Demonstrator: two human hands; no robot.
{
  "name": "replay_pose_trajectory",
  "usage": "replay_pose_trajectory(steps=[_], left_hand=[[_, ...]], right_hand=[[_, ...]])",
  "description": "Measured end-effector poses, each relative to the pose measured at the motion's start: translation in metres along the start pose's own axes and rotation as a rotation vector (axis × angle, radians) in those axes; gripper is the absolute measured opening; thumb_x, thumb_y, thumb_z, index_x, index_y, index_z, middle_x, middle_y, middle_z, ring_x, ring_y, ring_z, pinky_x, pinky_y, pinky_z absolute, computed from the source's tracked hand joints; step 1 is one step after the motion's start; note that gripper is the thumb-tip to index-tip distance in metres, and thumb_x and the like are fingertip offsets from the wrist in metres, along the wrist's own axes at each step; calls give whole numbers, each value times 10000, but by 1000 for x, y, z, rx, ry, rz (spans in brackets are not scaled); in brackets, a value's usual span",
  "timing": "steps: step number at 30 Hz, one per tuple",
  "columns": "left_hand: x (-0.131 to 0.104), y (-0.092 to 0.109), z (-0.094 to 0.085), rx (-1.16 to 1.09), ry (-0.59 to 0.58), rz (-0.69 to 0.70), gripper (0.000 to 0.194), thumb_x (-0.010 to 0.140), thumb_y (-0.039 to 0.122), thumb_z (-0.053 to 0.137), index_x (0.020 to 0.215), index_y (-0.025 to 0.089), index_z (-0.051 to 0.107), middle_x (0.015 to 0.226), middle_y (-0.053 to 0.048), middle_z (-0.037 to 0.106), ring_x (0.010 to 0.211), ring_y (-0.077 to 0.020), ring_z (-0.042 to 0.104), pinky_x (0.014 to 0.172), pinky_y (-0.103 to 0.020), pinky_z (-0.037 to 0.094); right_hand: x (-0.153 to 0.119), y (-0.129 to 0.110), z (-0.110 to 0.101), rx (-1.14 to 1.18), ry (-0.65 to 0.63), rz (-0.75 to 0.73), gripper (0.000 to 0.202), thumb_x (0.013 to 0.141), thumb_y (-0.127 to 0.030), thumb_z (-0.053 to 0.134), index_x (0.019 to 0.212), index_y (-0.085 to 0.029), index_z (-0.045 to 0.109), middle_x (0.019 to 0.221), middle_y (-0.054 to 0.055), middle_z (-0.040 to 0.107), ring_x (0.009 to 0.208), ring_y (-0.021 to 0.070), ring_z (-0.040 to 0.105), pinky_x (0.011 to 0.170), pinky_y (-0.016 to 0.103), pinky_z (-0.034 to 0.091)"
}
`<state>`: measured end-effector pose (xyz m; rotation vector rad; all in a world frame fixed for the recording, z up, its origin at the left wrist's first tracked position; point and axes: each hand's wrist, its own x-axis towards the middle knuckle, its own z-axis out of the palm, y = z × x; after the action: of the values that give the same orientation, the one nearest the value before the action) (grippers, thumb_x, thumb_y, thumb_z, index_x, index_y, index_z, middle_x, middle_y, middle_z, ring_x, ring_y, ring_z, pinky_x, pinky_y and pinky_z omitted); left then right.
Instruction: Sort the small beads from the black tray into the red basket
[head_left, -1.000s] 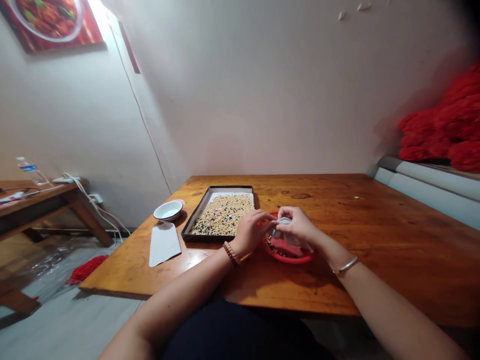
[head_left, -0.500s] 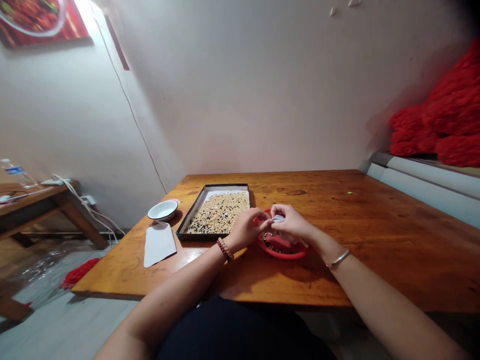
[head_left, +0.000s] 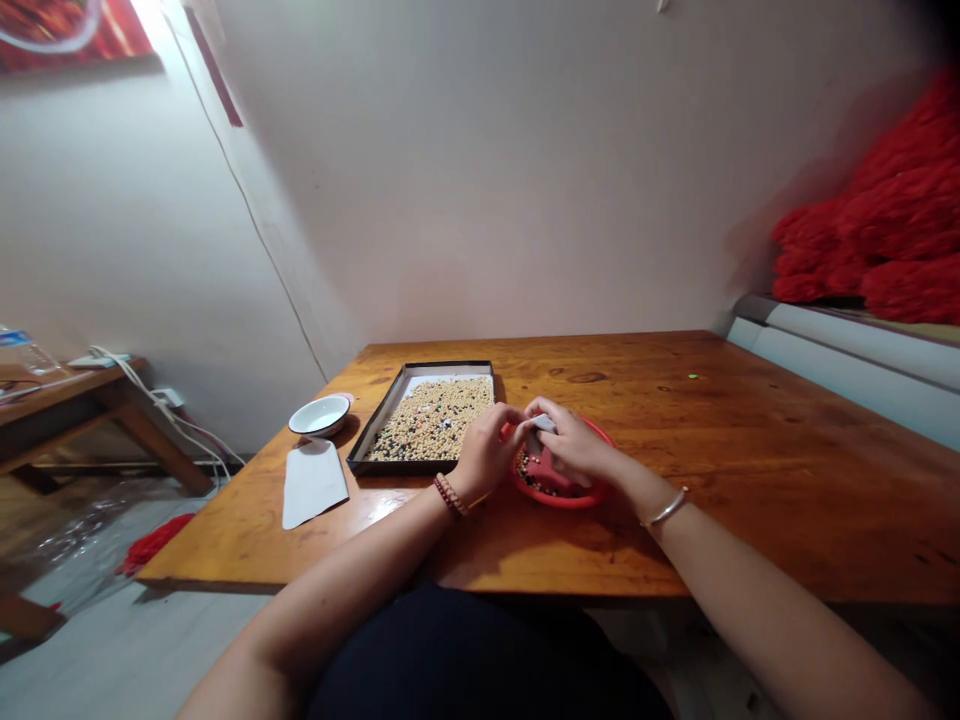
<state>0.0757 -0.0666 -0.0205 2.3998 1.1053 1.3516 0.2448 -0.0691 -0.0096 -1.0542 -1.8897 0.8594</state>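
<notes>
While a white thing (head_left: 541,425) is gripped by the right hand (head_left: 568,440), the fingertips of the left hand (head_left: 484,452) are set right beside it — whether it is pinched by them too cannot be told. The left hand is curled. The white thing is held above the red basket (head_left: 568,501), which is set closer to the table's (head_left: 645,400) near edge than to its far edge. Dark and pale bits (head_left: 526,468) can be seen in the left part of the basket. To the left of the basket, a tray (head_left: 401,467) is placed, spread with small tan and dark balls (head_left: 431,425) — its near right corner is hidden by the left hand. Right by the table's left edge, a white bowl (head_left: 319,413) is set. Just in front of the bowl, toward the near left corner, a white card (head_left: 315,485) is laid. Near the far right corner, a green speck (head_left: 693,376) can be seen. Beads (head_left: 450,494) are worn on the left wrist, and a shiny bangle (head_left: 667,508) on the right.
</notes>
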Motion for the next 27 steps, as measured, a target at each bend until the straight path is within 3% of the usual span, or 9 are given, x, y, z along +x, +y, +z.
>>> replay_pose_trajectory(steps=[8, 14, 20, 27], left_hand=[[5, -5, 2, -266, -41, -167, 279, 885, 423, 571, 870, 154, 640, 832, -40, 670, 734, -133, 609, 672, -245, 492], [9, -7, 2, -538, -100, -277, 279, 805, 394, 672, 879, 128, 628, 838, -70, 685, 757, -153, 646, 694, -260, 527], [8, -3, -1, -371, -175, -158, 208, 911, 308, 512, 1019, 164, 615, 956, -66, 673, 834, -147, 622, 714, -245, 497], [3, -2, 0, -205, -179, -155, 176, 961, 307, 384, 991, 184, 506, 760, -10, 598, 647, -118, 534, 591, -220, 414]], right_hand=[[1, 8, 2, -57, 34, -11, 229, 773, -189, 428, 998, -227, 446, 842, -2, 561, 757, 161, 524, 676, 257, 405], [2, 10, 1, -5, 28, 1, 159, 834, -245, 420, 988, -233, 457, 815, -11, 566, 743, 159, 532, 676, 255, 418], [4, 9, -1, -55, 17, -25, 152, 836, -282, 490, 970, -213, 505, 884, 8, 612, 816, 172, 560, 721, 266, 409], [3, 11, 2, -26, -24, -65, 128, 833, -309, 516, 888, -194, 518, 799, -2, 588, 765, 160, 534, 689, 257, 407]])
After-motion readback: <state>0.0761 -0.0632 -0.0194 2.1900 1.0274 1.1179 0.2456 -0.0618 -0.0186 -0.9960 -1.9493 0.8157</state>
